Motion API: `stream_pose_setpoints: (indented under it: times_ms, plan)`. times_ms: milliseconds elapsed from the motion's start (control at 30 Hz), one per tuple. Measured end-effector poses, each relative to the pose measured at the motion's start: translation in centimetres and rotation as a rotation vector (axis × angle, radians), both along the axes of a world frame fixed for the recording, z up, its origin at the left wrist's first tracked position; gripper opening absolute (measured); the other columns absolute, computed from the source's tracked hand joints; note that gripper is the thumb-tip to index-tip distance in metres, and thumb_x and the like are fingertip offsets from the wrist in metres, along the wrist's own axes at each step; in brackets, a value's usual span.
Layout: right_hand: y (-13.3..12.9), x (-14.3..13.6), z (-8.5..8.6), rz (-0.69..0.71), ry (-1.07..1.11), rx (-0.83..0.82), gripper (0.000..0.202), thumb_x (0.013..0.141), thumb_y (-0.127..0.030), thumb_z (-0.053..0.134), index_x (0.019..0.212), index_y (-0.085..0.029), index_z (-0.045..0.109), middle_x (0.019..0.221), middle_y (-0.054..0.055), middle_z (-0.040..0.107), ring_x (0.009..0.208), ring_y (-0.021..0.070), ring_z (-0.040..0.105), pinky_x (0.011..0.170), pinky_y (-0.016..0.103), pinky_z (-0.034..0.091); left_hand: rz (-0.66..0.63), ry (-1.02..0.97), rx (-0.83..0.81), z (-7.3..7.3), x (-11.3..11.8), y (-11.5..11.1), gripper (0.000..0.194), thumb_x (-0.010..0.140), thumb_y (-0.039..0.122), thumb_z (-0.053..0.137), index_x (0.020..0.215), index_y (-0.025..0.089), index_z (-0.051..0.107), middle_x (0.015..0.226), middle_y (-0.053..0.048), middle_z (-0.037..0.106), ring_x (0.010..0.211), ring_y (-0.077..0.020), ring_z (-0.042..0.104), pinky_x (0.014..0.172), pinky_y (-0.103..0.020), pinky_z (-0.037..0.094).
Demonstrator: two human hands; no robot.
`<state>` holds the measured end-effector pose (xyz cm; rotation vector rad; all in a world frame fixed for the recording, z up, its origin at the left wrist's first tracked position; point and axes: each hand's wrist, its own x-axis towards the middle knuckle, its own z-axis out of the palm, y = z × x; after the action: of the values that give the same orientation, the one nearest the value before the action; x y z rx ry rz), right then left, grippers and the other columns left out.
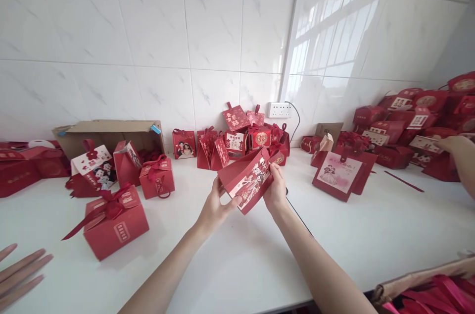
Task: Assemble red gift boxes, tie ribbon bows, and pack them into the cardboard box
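Note:
A red paper gift box (pixel 249 180) with a printed cartoon couple is held tilted above the white table, between both hands. My left hand (pixel 218 204) grips its lower left side, thumb across the printed front and fingers behind. My right hand (pixel 275 186) is closed on the upper right end, its fingers partly hidden by the box. Behind the held box stand several small red gift boxes, among them one with a double-happiness print (pixel 235 143) and one with a gold round emblem (pixel 261 138).
On the left sit a ribbon-tied red box (pixel 118 222) and an open cardboard carton (pixel 107 131). Another person's hand (pixel 24 274) is at the lower left; a further hand (pixel 454 150) touches stacked red boxes (pixel 419 118) at right. A power strip (pixel 279 110) is against the wall.

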<state>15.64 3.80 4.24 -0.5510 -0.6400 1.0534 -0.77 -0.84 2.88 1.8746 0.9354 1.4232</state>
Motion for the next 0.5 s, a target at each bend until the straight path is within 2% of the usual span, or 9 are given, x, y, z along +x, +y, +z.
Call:
stream_pose_setpoints:
  times_ms: [133, 200, 300, 400, 500]
  plan:
    - [-0.6, -0.6, 0.0, 0.188, 0.037, 0.045, 0.018, 0.071, -0.037, 0.055, 0.081, -0.023, 0.053, 0.082, 0.0, 0.066, 0.081, 0.0181, 0.062, 0.073, 0.03, 0.048, 0.122, 0.153, 0.135, 0.5, -0.5, -0.8, 0.08, 0.071, 0.029, 0.068, 0.138, 0.024, 0.025, 0.135, -0.01, 0.045, 0.125, -0.0254, 0.044, 0.103, -0.041, 0.039]
    - [-0.7, -0.7, -0.1, 0.273, 0.043, 0.05, 0.018, 0.072, -0.036, 0.055, 0.084, -0.023, 0.055, 0.085, 0.001, 0.068, 0.083, 0.02, 0.063, 0.073, 0.032, 0.049, 0.149, 0.224, 0.196, 0.5, -0.9, -0.8, 0.083, 0.069, 0.024, 0.068, 0.139, 0.026, 0.025, 0.139, -0.01, 0.042, 0.128, -0.025, 0.041, 0.106, -0.041, 0.035]
    - [-0.4, -0.6, -0.2, 0.289, 0.037, 0.029, 0.016, 0.073, -0.035, 0.056, 0.083, -0.023, 0.057, 0.083, 0.001, 0.068, 0.079, 0.0195, 0.063, 0.07, 0.031, 0.05, 0.165, 0.218, 0.212, 0.3, -1.0, -0.6, 0.086, 0.068, 0.027, 0.071, 0.14, 0.027, 0.024, 0.14, -0.01, 0.041, 0.129, -0.0251, 0.041, 0.107, -0.04, 0.035]
    - [-0.1, -1.0, -0.6, 0.256, 0.042, -0.118, 0.018, 0.077, -0.039, 0.057, 0.081, -0.022, 0.058, 0.073, 0.0, 0.066, 0.067, 0.0169, 0.061, 0.061, 0.028, 0.05, 0.152, 0.14, 0.15, 0.5, -0.7, -0.5, 0.093, 0.064, 0.039, 0.075, 0.141, 0.025, 0.024, 0.14, -0.011, 0.042, 0.129, -0.028, 0.04, 0.106, -0.04, 0.036]
    - [-0.5, -2.0, -1.2, 0.289, 0.009, -0.347, 0.024, 0.079, -0.041, 0.056, 0.076, -0.019, 0.061, 0.065, 0.002, 0.065, 0.058, 0.0169, 0.06, 0.054, 0.027, 0.05, 0.064, 0.11, 0.106, 0.9, -0.3, -0.8, 0.099, 0.062, 0.043, 0.075, 0.143, 0.026, 0.02, 0.14, -0.01, 0.041, 0.131, -0.0295, 0.037, 0.107, -0.041, 0.035]
